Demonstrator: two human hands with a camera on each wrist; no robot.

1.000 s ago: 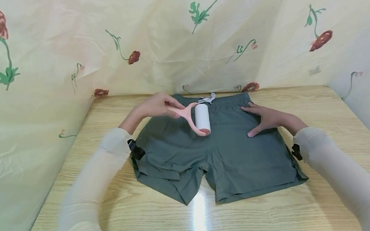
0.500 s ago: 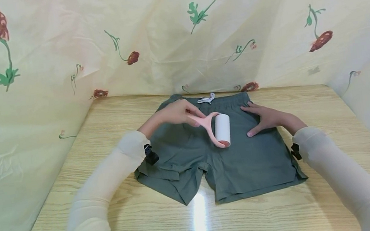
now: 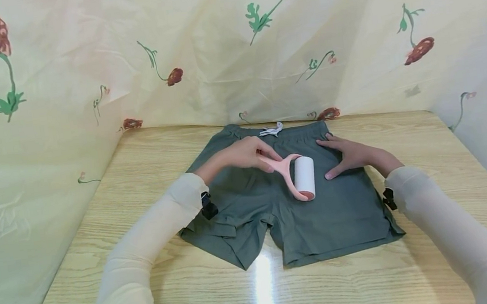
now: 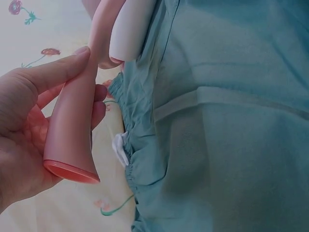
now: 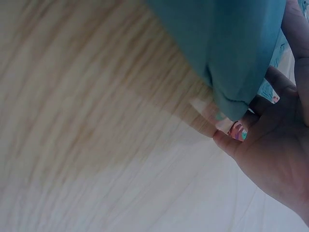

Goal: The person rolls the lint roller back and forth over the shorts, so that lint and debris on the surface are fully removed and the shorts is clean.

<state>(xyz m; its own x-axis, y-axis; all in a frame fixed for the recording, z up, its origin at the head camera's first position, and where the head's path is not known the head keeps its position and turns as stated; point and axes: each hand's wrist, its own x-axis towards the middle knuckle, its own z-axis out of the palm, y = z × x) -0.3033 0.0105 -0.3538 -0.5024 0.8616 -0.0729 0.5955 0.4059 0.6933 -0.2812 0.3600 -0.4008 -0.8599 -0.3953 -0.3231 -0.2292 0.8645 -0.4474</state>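
Dark green shorts (image 3: 336,222) lie spread on the wooden table, their white drawstring (image 3: 272,129) at the far waistband. My left hand (image 3: 245,152) grips the pink handle of a lint roller (image 3: 304,179). Its white roll is over the upper middle of the shorts; whether it touches the cloth is hard to tell. Up close in the left wrist view, thumb and fingers wrap the handle (image 4: 72,123). My right hand (image 3: 349,153) rests with spread fingers on the right side of the shorts, below the waistband. In the right wrist view that hand (image 5: 277,145) is beside the cloth edge.
The light wood table (image 3: 198,301) extends around the shorts, with a bright light reflection near its front. A cream cloth with printed flowers (image 3: 211,48) hangs behind the table and on both sides. Small black cameras are strapped at both wrists.
My left hand has moved the lint roller rightward and toward me, from near the drawstring to the right half of the shorts. My right hand has stayed in place.
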